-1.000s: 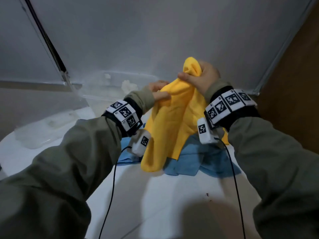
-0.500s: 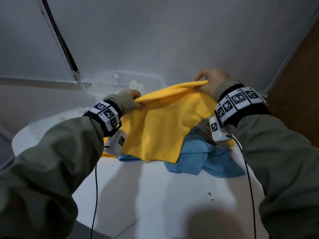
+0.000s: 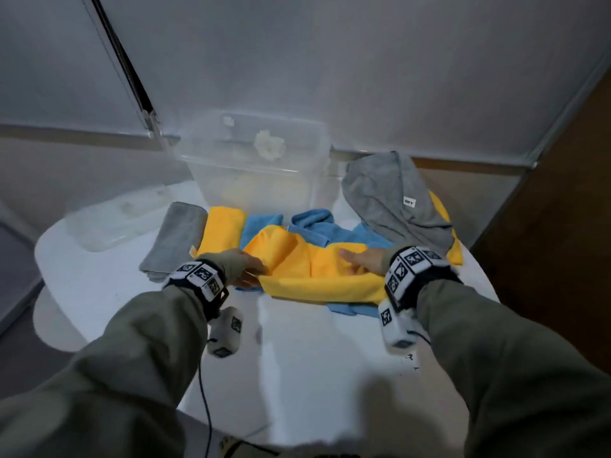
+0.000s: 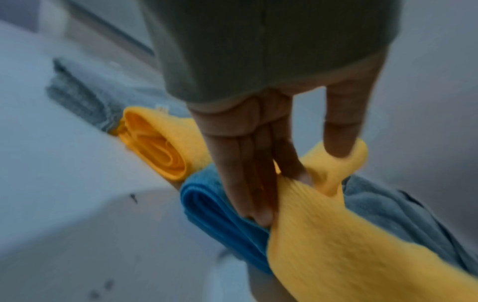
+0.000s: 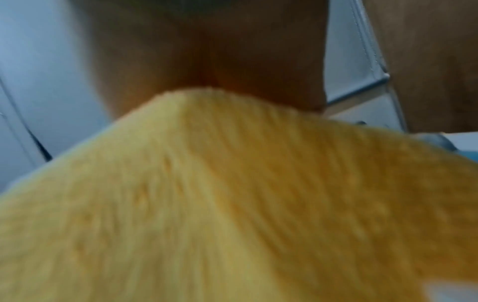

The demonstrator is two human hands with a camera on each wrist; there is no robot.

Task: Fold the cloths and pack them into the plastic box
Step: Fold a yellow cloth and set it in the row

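Note:
A yellow cloth (image 3: 314, 276) lies stretched across the table's middle, over a crumpled blue cloth (image 3: 330, 233). My left hand (image 3: 251, 272) holds its left end. In the left wrist view the thumb (image 4: 341, 126) and fingers (image 4: 245, 173) pinch a corner of the yellow cloth (image 4: 336, 255). My right hand (image 3: 357, 261) is at the right end. In the right wrist view the yellow cloth (image 5: 232, 204) rises into the palm (image 5: 207, 61) and hides the fingers. The clear plastic box (image 3: 254, 166) stands open behind the cloths.
Folded grey (image 3: 175, 239), yellow (image 3: 221, 233) and blue (image 3: 261, 226) cloths lie in a row before the box. An unfolded grey cloth (image 3: 393, 200) lies at the back right over another yellow one (image 3: 443, 219). The clear lid (image 3: 109, 219) rests at the left. The white table (image 3: 314, 358) ends close on both sides.
Both hands have moved apart and come down, spreading the yellow cloth from a raised bunch into a strip laid on the table. The head view now takes in the box and the folded cloths.

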